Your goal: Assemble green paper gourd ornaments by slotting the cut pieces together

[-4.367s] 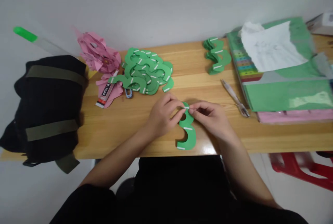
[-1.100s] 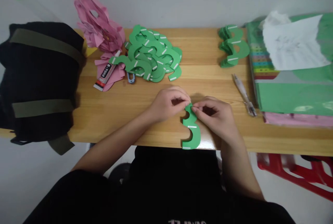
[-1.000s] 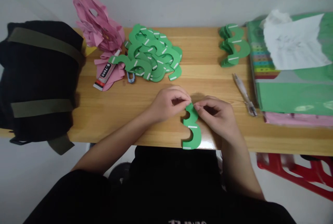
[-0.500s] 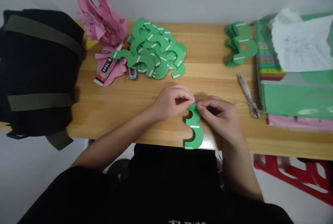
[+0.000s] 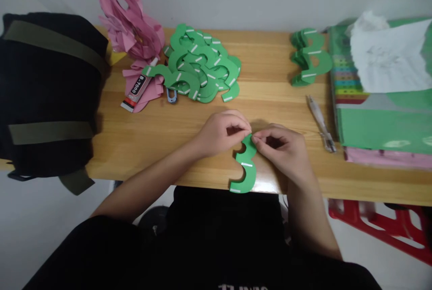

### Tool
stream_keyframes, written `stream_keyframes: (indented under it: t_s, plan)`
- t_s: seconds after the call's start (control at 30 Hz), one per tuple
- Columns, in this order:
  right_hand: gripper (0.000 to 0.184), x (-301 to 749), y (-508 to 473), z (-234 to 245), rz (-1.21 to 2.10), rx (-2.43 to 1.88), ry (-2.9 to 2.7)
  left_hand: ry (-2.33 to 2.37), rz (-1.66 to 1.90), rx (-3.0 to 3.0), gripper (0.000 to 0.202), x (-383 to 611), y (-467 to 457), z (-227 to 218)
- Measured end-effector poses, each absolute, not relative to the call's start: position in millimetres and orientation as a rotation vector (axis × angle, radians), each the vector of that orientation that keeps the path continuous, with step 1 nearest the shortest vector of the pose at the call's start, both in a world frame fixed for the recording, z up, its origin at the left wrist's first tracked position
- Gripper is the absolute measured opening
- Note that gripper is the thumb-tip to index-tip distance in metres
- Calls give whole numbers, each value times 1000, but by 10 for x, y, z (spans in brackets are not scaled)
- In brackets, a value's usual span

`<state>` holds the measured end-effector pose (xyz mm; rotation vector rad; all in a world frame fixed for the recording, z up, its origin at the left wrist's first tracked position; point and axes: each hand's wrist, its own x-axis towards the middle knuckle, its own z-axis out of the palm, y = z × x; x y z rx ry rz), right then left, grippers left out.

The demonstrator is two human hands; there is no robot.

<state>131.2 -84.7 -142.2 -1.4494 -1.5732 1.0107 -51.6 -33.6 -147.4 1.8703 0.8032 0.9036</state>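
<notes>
A green cut-out shaped like a 3 [image 5: 250,173], with white strips on its face, lies near the table's front edge. My left hand [image 5: 224,131] pinches its top end between thumb and fingertips. From the other side, my right hand [image 5: 285,146] has thumb and forefinger pressed together at the same top end, hiding part of it. Further back lies a loose heap of similar green cut-outs [image 5: 209,85], also marked with white strips. A neater stack of green 3 shapes [image 5: 320,61] stands at the back right.
On the left are a black bag [image 5: 50,96], crumpled pink sheets [image 5: 130,24] and a B-7000 glue tube [image 5: 137,90]. A pen [image 5: 320,123] lies right of my right hand, beside green packets [image 5: 384,121] topped with torn white paper [image 5: 388,60]. A red stool [image 5: 378,225] stands below.
The lower end of the green 3 has swung a little to the left. Both hands keep their pinch at its top, the right one shifted slightly left.
</notes>
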Motion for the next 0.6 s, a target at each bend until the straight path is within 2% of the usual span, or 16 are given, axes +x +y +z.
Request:
stream_keyframes:
  t_s: [0.6]
  plan:
    - [9, 1347, -846, -1433, 1063, -1481, -1673, 865, 895, 1717, 12, -593, -253, -1458]
